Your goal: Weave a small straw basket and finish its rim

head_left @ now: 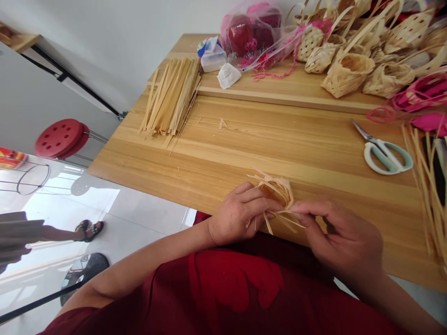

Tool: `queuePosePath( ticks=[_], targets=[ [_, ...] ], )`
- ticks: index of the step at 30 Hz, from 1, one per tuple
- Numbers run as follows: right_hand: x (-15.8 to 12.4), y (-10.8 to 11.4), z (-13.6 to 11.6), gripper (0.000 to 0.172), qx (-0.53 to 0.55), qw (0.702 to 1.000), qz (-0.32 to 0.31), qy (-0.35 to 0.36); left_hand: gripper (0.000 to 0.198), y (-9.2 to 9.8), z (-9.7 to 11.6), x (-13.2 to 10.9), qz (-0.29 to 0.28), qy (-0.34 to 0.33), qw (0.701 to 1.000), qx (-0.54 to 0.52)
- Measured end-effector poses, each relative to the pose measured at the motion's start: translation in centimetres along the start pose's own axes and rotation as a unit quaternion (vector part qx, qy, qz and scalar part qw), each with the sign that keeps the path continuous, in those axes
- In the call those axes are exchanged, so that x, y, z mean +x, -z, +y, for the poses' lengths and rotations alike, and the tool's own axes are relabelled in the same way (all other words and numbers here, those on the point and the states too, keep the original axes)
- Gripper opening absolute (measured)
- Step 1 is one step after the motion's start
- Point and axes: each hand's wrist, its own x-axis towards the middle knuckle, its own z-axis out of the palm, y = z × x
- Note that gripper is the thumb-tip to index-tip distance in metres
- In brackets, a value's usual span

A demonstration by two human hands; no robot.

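My left hand [240, 211] is closed around a small woven piece of pale straw strips [275, 190] at the near edge of the wooden table [223, 158]. Loose strip ends stick out of it upward and downward. My right hand [340, 235] pinches thin strip ends on the right side of the same piece. Both hands rest just over the table edge, above my red clothing.
A bundle of flat straw strips [172, 95] lies at the back left. Scissors [384, 151] lie at the right. Several finished small woven baskets [349, 70] stand at the back right, with a plastic bag of red things [251, 32]. Another person's sandalled foot [89, 228] is on the floor at left.
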Motion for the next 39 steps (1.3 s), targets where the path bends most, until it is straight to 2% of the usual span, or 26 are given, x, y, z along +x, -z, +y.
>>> queuePosePath(
  ticks=[5,7,11,15,19,25,31,35,37,39],
  targets=[
    [-0.7,-0.5,0.5,0.019,0.017,0.993,0.053,-0.1,0.012,0.3,0.0,0.3,0.002,0.031,0.999,-0.018],
    [-0.9,-0.6,0.7,0.013,0.047,0.988,0.055,-0.136,0.012,0.5,0.1,0.5,0.009,0.053,0.998,-0.036],
    [-1.2,-0.7,0.8,0.005,0.082,0.989,-0.026,-0.124,0.009,0.7,0.2,0.9,0.013,0.061,0.997,-0.05],
    [-1.3,-0.5,0.8,0.022,0.127,0.981,-0.117,-0.089,0.011,0.5,-0.1,0.9,0.001,0.05,0.998,-0.038],
    [-1.2,-0.1,0.3,0.032,0.215,0.956,-0.143,-0.14,0.009,0.4,-0.4,1.0,0.02,0.046,0.998,-0.044],
    [-0.7,-0.3,-0.7,0.039,0.239,0.959,-0.096,-0.12,0.011,0.4,-0.4,0.9,0.028,0.048,0.998,-0.037],
    [-1.0,-0.6,-0.7,0.041,0.176,0.976,-0.105,-0.073,0.009,0.5,-0.4,0.7,0.026,0.042,0.998,-0.049],
    [-1.5,-0.9,-0.4,0.025,0.117,0.987,-0.065,-0.086,0.009,0.3,-0.3,0.6,0.028,0.031,0.998,-0.049],
    [-1.5,-1.2,-0.4,0.014,0.133,0.983,-0.039,-0.118,0.009,0.1,-0.3,0.6,0.028,0.029,0.998,-0.048],
    [-1.4,-1.5,-0.4,0.01,0.17,0.975,-0.025,-0.142,0.009,0.0,-0.3,0.5,0.028,0.033,0.998,-0.05]
  ],
)
